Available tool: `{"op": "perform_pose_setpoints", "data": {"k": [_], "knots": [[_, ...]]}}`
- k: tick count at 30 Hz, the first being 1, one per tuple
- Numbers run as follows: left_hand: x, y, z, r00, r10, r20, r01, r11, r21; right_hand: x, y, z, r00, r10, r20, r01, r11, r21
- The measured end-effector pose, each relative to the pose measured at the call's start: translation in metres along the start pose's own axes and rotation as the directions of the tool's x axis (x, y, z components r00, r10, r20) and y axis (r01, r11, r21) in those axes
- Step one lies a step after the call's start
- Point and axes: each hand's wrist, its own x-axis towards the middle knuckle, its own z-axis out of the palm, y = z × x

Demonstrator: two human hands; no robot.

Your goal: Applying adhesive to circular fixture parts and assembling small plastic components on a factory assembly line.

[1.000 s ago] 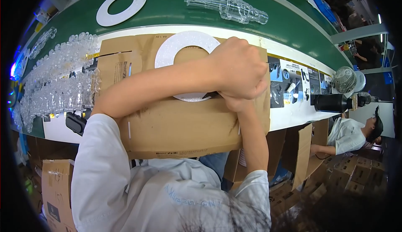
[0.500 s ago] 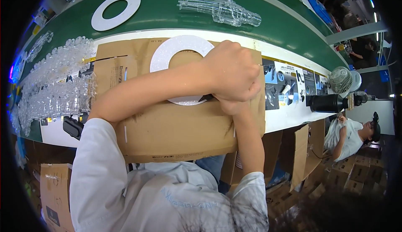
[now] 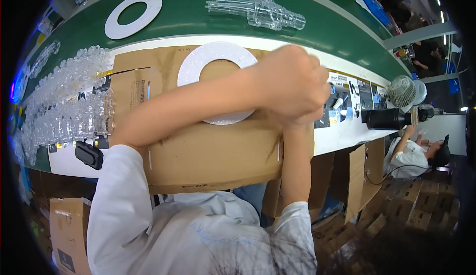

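Note:
My left forearm reaches across a flat sheet of brown cardboard [image 3: 213, 158], and my left hand [image 3: 295, 84] is closed in a fist at its right side. What its fingers hold, if anything, is hidden. Just beneath it, my right hand [image 3: 293, 120] is almost wholly covered, with only the part by the wrist showing, so its fingers cannot be seen. A flat white ring [image 3: 191, 69] lies on the cardboard, partly under my left forearm.
Clear plastic parts [image 3: 64, 101] are heaped at the left, beside a small black device [image 3: 89, 154]. Another white ring [image 3: 115, 29] and a clear plastic assembly [image 3: 267, 14] lie on the green surface [image 3: 183, 7]. At right are printed sheets [image 3: 342, 101], a black cylinder [image 3: 384, 120], a fan [image 3: 402, 91] and a co-worker [image 3: 411, 156].
My left fist has moved to the right, away from the ring, and my right hand has shifted slightly right under it. A small dark thing by the ring no longer shows.

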Motion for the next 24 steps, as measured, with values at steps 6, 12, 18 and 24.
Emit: {"op": "perform_pose_setpoints", "data": {"k": [6, 12, 18, 24], "knots": [[-0.010, -0.019, 0.007, 0.992, -0.103, -0.075, 0.108, 0.992, 0.064, 0.017, -0.011, 0.009, 0.998, 0.067, -0.017, -0.067, 0.997, -0.026], [-0.012, -0.019, 0.010, 0.991, -0.125, -0.053, 0.128, 0.990, 0.061, 0.013, -0.009, 0.010, 0.997, 0.071, -0.032, -0.070, 0.996, 0.051], [-0.014, -0.021, 0.010, 0.992, -0.126, -0.009, 0.126, 0.990, 0.065, 0.013, -0.011, 0.009, 0.997, 0.075, -0.008, -0.074, 0.996, 0.040], [-0.016, -0.020, 0.012, 0.989, -0.147, 0.013, 0.146, 0.988, 0.057, 0.011, -0.004, 0.008, 0.997, 0.072, 0.021, -0.073, 0.997, 0.038]]}}
